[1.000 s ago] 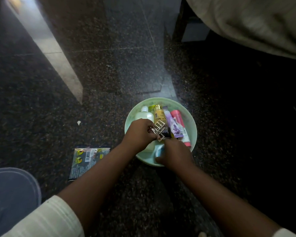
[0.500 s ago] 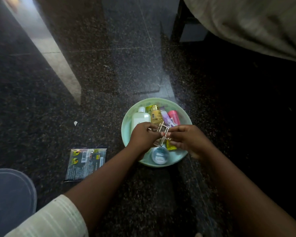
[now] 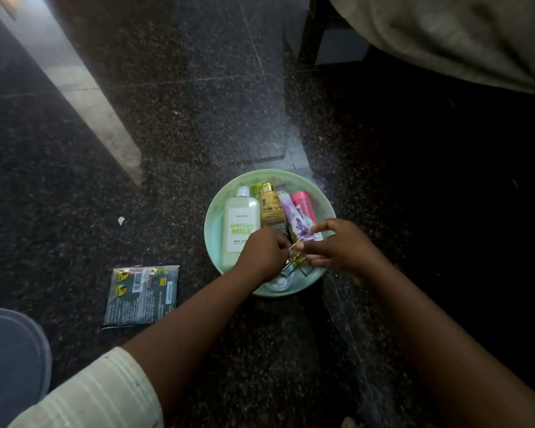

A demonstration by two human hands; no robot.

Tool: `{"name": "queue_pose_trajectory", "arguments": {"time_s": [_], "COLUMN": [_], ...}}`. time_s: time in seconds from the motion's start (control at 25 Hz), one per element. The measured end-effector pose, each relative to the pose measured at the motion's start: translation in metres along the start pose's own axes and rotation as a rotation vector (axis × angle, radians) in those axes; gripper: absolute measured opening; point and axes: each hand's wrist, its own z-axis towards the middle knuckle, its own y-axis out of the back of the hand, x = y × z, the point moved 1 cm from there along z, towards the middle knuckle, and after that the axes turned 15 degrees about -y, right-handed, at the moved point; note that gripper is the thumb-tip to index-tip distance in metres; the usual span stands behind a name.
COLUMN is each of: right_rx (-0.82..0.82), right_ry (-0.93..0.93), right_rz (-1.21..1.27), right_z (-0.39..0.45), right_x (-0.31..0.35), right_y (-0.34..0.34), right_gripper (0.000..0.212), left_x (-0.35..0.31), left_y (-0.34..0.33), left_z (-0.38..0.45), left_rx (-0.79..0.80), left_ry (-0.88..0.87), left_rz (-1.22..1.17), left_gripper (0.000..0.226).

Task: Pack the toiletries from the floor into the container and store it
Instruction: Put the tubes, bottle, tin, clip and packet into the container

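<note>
A pale green round container (image 3: 213, 220) sits on the dark granite floor. Inside lie a white body lotion bottle (image 3: 241, 220), a gold bottle (image 3: 271, 206), a purple tube (image 3: 294, 216), a pink tube (image 3: 305, 205) and a small round jar (image 3: 277, 284). Over the container's near side, my left hand (image 3: 261, 257) and my right hand (image 3: 340, 248) both pinch a metallic hair clip (image 3: 297, 257) between them. A dark sachet (image 3: 142, 295) lies flat on the floor, left of the container.
A grey lid-like disc (image 3: 13, 359) lies at the lower left edge. A bed with a beige sheet (image 3: 460, 35) fills the upper right, dark space beneath it. A small white scrap (image 3: 121, 220) lies on the floor. A light floor strip (image 3: 84, 97) runs diagonally at the left.
My right hand rose from the container's near rim and joined the left hand on the hair clip. The clip has sunk lower, towards the container's near side, uncovering the lotion bottle.
</note>
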Motion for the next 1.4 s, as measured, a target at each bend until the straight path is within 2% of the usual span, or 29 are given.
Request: {"name": "queue_pose_trajectory", "arguments": {"time_s": [0.12, 0.24, 0.32, 0.4, 0.56, 0.68, 0.8, 0.96, 1.24, 1.4], "right_rx": [0.010, -0.050, -0.096, -0.141, -0.273, -0.322, -0.342, -0.335, -0.398, -0.392], "right_ry": [0.011, 0.023, 0.025, 0.033, 0.051, 0.037, 0.043, 0.058, 0.071, 0.109], "right_rz": [-0.208, -0.377, -0.431, -0.488, -0.713, -0.822, -0.884, -0.907, -0.939, -0.994], "right_z": [0.002, 0.008, 0.012, 0.015, 0.020, 0.020, 0.021, 0.024, 0.019, 0.015], "right_x": [0.000, -0.002, -0.004, -0.004, 0.000, 0.003, 0.003, 0.004, 0.003, 0.002], "right_y": [0.001, 0.000, -0.003, -0.005, -0.007, -0.010, -0.014, -0.018, -0.024, -0.027], "right_gripper": [0.037, 0.044, 0.035, 0.026, 0.034, 0.041, 0.044, 0.036, 0.049, 0.036], "left_x": [0.000, 0.002, 0.003, 0.004, 0.010, 0.014, 0.015, 0.013, 0.016, 0.018], "left_y": [0.000, -0.004, -0.005, -0.006, -0.009, -0.014, -0.014, -0.012, -0.008, -0.008], "left_z": [-0.002, -0.004, -0.005, -0.005, -0.007, -0.009, -0.007, -0.007, -0.010, -0.008], "left_rx": [0.053, 0.052, 0.074, 0.099, 0.178, 0.245, 0.297, 0.327, 0.365, 0.386], "left_ry": [0.001, 0.006, -0.007, -0.064, -0.123, -0.149, -0.154, -0.166, -0.180, -0.174], "left_rz": [0.060, 0.025, 0.045, 0.113, 0.281, 0.433, 0.519, 0.586, 0.584, 0.576], "left_gripper": [0.016, 0.014, 0.015, 0.019, 0.034, 0.032, 0.028, 0.020, 0.017, 0.028]}}
